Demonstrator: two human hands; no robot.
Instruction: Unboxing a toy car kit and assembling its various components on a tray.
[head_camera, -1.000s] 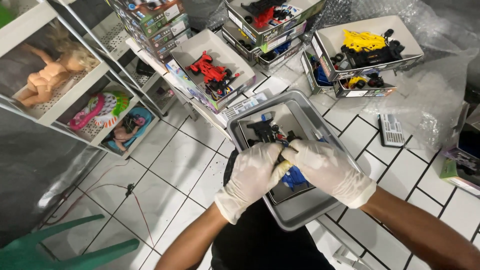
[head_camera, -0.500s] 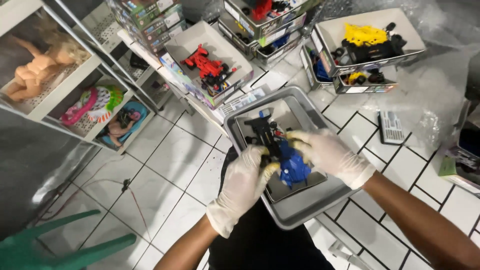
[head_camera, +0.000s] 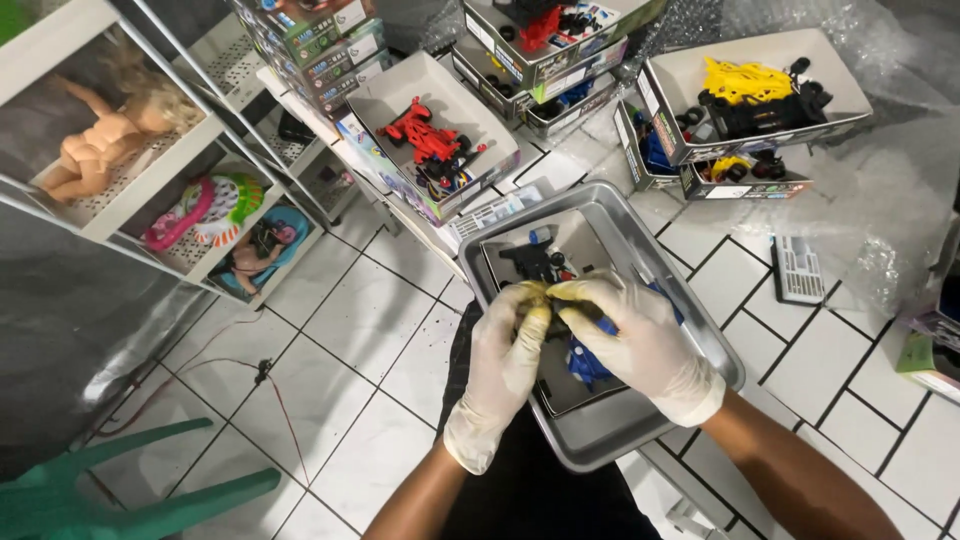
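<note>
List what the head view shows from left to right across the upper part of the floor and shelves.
Doll on the shelf → open box with a red toy car → open box with a yellow toy car body → sheet of bubble wrap. Lower down, both gloved hands work over a metal tray.

An open white box (head_camera: 395, 95) holding a red car lies on the floor's upper middle; another (head_camera: 850, 75) with yellow parts sits upper right. Colourful boxes (head_camera: 320, 35) stack beside the shelf.
</note>
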